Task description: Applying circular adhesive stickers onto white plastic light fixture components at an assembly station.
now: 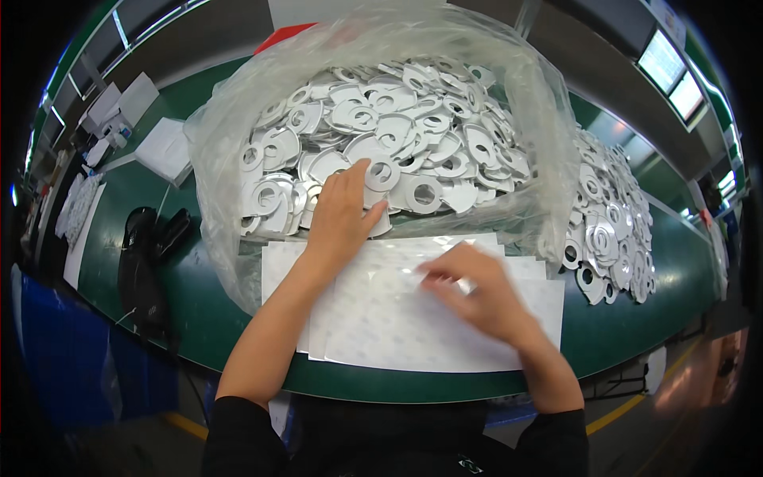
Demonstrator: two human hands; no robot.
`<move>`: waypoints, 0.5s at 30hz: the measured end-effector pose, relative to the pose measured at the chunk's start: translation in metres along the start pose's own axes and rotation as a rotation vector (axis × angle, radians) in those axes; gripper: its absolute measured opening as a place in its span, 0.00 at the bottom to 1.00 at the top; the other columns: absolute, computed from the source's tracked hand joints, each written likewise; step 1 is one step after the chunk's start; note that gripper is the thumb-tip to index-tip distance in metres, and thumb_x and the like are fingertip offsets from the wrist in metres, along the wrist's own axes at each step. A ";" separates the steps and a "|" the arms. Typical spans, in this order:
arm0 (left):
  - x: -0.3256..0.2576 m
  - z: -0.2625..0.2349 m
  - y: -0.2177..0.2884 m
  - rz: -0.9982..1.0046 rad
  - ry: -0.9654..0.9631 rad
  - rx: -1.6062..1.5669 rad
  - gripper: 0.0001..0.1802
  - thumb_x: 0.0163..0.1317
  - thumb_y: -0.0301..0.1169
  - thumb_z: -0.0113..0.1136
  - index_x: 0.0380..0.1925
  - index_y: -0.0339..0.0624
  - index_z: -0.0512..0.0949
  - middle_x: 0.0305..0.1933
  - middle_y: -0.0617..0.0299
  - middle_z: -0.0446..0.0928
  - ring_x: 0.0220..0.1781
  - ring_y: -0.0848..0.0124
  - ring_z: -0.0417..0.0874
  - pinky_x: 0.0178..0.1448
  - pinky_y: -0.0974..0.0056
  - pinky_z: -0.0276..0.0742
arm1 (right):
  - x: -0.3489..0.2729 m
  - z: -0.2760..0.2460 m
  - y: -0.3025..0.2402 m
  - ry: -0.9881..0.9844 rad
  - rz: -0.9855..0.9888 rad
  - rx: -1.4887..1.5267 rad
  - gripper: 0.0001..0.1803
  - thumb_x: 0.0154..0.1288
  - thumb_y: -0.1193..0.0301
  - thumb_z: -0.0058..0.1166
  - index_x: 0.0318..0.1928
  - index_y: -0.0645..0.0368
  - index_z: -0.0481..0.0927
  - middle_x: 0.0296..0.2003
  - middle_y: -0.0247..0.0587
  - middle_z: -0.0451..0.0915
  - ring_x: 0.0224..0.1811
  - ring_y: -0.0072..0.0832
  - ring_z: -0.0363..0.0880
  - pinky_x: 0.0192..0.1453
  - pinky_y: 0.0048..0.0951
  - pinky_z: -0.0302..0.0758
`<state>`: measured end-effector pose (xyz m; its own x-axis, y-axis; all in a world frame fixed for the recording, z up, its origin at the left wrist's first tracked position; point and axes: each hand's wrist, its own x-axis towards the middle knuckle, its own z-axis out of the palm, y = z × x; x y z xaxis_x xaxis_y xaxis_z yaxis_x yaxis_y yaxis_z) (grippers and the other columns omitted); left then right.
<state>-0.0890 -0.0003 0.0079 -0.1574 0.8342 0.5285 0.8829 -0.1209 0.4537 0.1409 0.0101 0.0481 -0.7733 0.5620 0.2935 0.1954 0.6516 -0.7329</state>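
My left hand rests at the front of a heap of flat white ring-shaped parts in a large clear plastic bag. Its fingers are stretched out and the thumb stands apart, against one white part with a round hole. Below the bag lie several overlapping white sheets with rows of faint pale marks. Over the top sheet hovers my right hand, blurred by motion, its thumb and fingers drawn together. What it pinches, if anything, is too smeared to make out.
More white parts lie loose on the green table at the right. A black object with a cable lies at the left, and a white stack stands behind it. Blue bins are at the lower left.
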 end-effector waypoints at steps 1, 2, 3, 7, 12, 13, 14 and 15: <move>0.002 -0.002 0.004 -0.059 -0.042 -0.008 0.34 0.54 0.32 0.64 0.59 0.38 0.62 0.51 0.45 0.73 0.53 0.52 0.73 0.57 0.56 0.68 | -0.003 0.014 -0.007 -0.074 -0.063 -0.085 0.15 0.54 0.71 0.62 0.43 0.59 0.78 0.37 0.40 0.78 0.38 0.33 0.76 0.39 0.30 0.74; 0.002 -0.004 0.007 -0.057 -0.045 -0.011 0.34 0.54 0.32 0.64 0.59 0.38 0.62 0.51 0.45 0.73 0.53 0.52 0.73 0.57 0.56 0.68 | -0.006 0.026 -0.013 -0.150 -0.124 -0.172 0.18 0.54 0.70 0.63 0.45 0.60 0.76 0.39 0.42 0.76 0.40 0.36 0.75 0.40 0.32 0.75; 0.003 -0.006 0.010 -0.056 0.014 -0.052 0.35 0.53 0.30 0.64 0.59 0.38 0.60 0.49 0.45 0.74 0.51 0.52 0.74 0.54 0.56 0.70 | -0.007 0.033 -0.014 -0.148 -0.119 -0.174 0.18 0.54 0.70 0.63 0.45 0.60 0.76 0.39 0.42 0.76 0.40 0.36 0.75 0.40 0.32 0.75; 0.002 -0.018 0.023 -0.264 0.107 -0.511 0.31 0.56 0.27 0.57 0.60 0.38 0.57 0.49 0.45 0.75 0.49 0.56 0.77 0.51 0.54 0.74 | -0.004 0.037 -0.013 -0.282 -0.031 -0.266 0.25 0.50 0.66 0.64 0.49 0.57 0.73 0.42 0.42 0.71 0.45 0.40 0.70 0.46 0.35 0.72; -0.011 -0.015 0.042 -0.768 -0.307 -1.934 0.25 0.63 0.38 0.36 0.58 0.40 0.60 0.55 0.42 0.70 0.58 0.50 0.72 0.60 0.50 0.71 | -0.005 0.029 -0.014 -0.341 0.085 -0.234 0.20 0.49 0.69 0.64 0.43 0.57 0.73 0.41 0.42 0.70 0.48 0.40 0.70 0.47 0.36 0.71; -0.017 -0.008 0.042 -0.772 -0.337 -2.020 0.23 0.60 0.36 0.37 0.55 0.40 0.62 0.61 0.37 0.64 0.63 0.42 0.66 0.62 0.47 0.68 | -0.004 0.027 -0.016 -0.342 0.083 -0.234 0.20 0.49 0.69 0.64 0.43 0.57 0.73 0.41 0.42 0.70 0.48 0.40 0.70 0.47 0.36 0.71; -0.021 -0.004 0.044 -0.796 -0.378 -2.087 0.22 0.62 0.39 0.36 0.54 0.41 0.63 0.58 0.39 0.66 0.61 0.46 0.68 0.61 0.49 0.69 | -0.003 0.025 -0.017 -0.382 0.101 -0.227 0.19 0.49 0.70 0.65 0.42 0.58 0.73 0.41 0.41 0.70 0.48 0.39 0.70 0.47 0.36 0.72; -0.025 0.001 0.045 -0.820 -0.421 -2.152 0.22 0.64 0.42 0.35 0.52 0.42 0.64 0.55 0.41 0.69 0.59 0.49 0.71 0.59 0.50 0.70 | -0.003 0.024 -0.018 -0.421 0.120 -0.219 0.18 0.48 0.71 0.65 0.40 0.58 0.73 0.41 0.41 0.70 0.48 0.39 0.70 0.47 0.36 0.72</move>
<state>-0.0447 -0.0263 0.0149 0.2087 0.9746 -0.0816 -0.8946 0.2239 0.3867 0.1253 -0.0153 0.0457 -0.9057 0.4138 -0.0920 0.3851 0.7124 -0.5866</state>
